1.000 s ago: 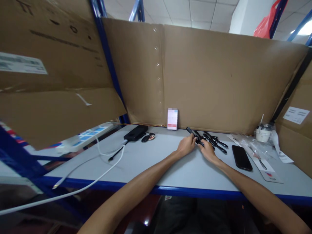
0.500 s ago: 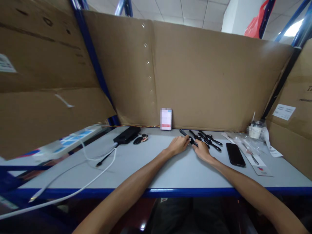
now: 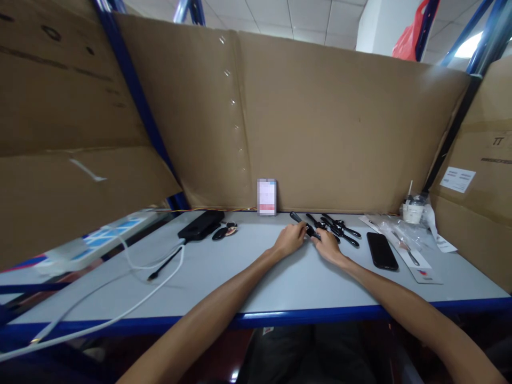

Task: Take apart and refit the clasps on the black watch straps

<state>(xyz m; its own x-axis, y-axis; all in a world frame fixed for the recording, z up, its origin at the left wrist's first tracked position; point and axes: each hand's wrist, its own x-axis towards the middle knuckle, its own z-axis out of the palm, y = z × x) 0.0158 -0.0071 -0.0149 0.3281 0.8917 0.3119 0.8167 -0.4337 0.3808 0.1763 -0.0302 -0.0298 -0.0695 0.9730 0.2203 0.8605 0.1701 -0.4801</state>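
Both my hands are on one black two-handled tool, which looks like a spokeshave (image 3: 295, 216). Its far-left handle sticks out beyond my fingers, and its middle part lies between my two hands. My left hand (image 3: 290, 238) is closed, with the fingertips pinching near that middle. My right hand (image 3: 327, 246) is wrapped round the nearer handle, most of which it hides. Just behind my right hand, several more black spokeshaves (image 3: 349, 240) of the same shape lie in a loose cluster on the grey table (image 3: 276, 282).
A black phone (image 3: 382, 250) and a carded tool in clear plastic (image 3: 412, 253) lie rightward. Behind them stands a cup (image 3: 413, 210). A lit phone (image 3: 266, 197) leans on the cardboard wall (image 3: 312, 122). Leftward are a power bank (image 3: 200, 225), keys (image 3: 224, 231), white cables (image 3: 168, 281) and a power strip (image 3: 106, 237).
The view has shifted slightly, so the scene sits a little further left. My hands keep hold of the same spokeshave, with hardly any other movement.
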